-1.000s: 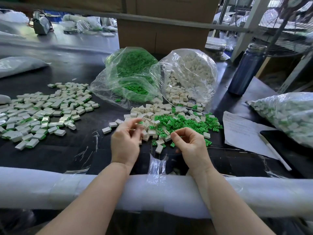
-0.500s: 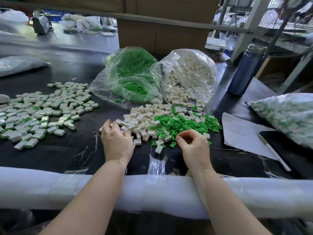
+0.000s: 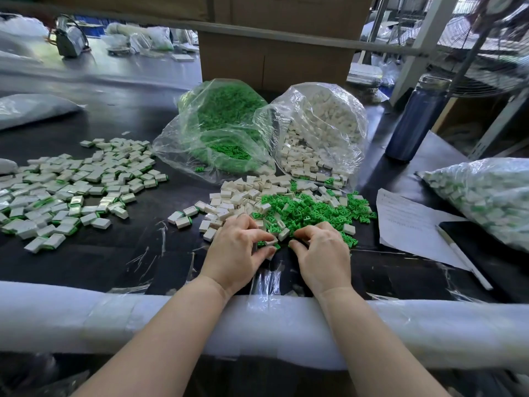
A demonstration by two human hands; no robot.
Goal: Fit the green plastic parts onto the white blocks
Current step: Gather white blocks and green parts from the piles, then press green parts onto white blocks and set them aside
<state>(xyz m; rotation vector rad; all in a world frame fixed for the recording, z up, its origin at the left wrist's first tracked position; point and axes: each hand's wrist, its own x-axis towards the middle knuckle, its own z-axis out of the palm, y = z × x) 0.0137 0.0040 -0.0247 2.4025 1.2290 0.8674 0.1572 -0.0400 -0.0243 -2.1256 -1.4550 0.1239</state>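
1. Dark, glossy black worktable top [image 3: 120, 262], with scraps of clear tape stuck on it.
2. Thick white foam padding roll [image 3: 86, 319] along the near table edge, wrapped with clear tape.
3. Large brown cardboard box [image 3: 274, 61] at the far side of the table, behind a grey metal rail [image 3: 286, 38].
4. Tall dark blue metal bottle [image 3: 415, 118] standing upright at the right.
5. Round wire guard of a fan [image 3: 483, 70] behind the bottle.
6. White paper sheet [image 3: 412, 222] with a white pen [image 3: 463, 256] lying across its edge.
7. Grey second table [image 3: 123, 67] at the back left, cluttered with plastic bags.
8. Daylight from the upper right.
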